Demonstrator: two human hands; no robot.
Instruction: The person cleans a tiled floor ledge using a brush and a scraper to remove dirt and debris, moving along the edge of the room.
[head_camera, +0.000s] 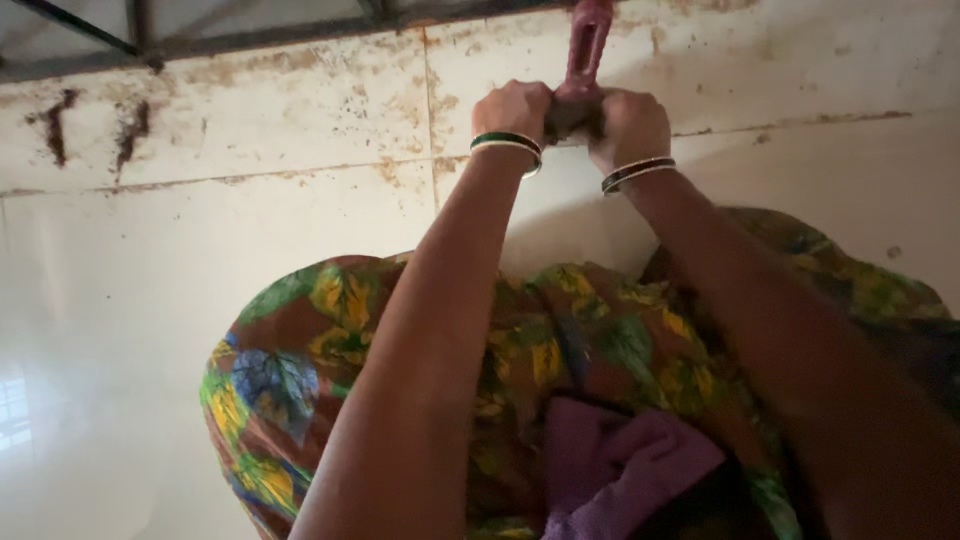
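Both my arms reach forward over my lap. My left hand (512, 108) and my right hand (630, 125) are closed side by side around a twisted, wet pinkish-purple cloth (588, 45) that stretches away toward the top edge of the view. Each wrist wears green and dark bangles. The part of the cloth inside my fists is hidden.
A stained, pale tiled floor (250, 150) with rusty marks along the joints lies below. My green, yellow and brown floral garment (300, 370) covers my knees, with a purple cloth piece (620, 465) in my lap. A dark metal frame (140, 40) runs at the top left.
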